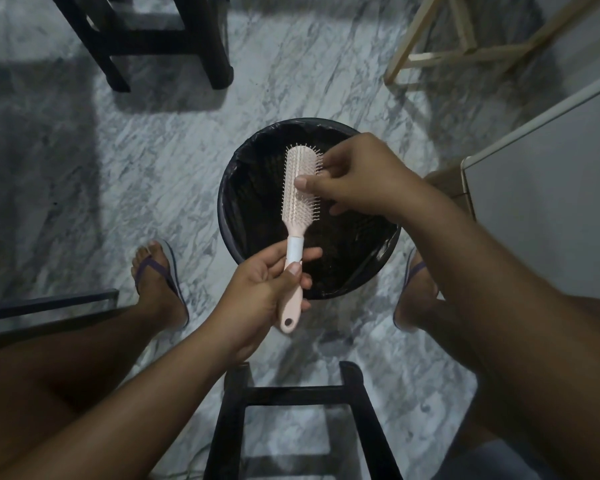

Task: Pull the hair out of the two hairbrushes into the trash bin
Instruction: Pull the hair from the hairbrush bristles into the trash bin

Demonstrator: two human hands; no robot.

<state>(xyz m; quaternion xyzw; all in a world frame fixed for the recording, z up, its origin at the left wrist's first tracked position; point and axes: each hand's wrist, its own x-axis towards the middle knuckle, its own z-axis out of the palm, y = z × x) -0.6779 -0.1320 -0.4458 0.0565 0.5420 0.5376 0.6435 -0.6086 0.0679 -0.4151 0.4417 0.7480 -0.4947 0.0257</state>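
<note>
- The left hand (pixel 267 282) grips the handle of the pink hairbrush (pixel 297 202), fingers and thumb wrapped round it
- The hairbrush runs from 6 o'clock at the handle to 12 o'clock at the head, bristles up, its head hanging over the lined trash bin (pixel 232 188) on the floor below
- The right hand (pixel 357 174) is nearer the bristles, reaching in from 4 o'clock, with the thumb on the bristle face and the fingers curled at the head's 3 o'clock edge
- Whether any hair is pinched I cannot tell
- To my eye, a pull straight off the bristles would drop the hair into the bin
- No second brush is in sight
- Round them lies a grey-veined marble floor (pixel 153 150), with a black stool (pixel 146 39) at 11 o'clock, a pale wooden frame (pixel 447 53) at 1 o'clock and a white cabinet (pixel 551 188) at 3 o'clock
</note>
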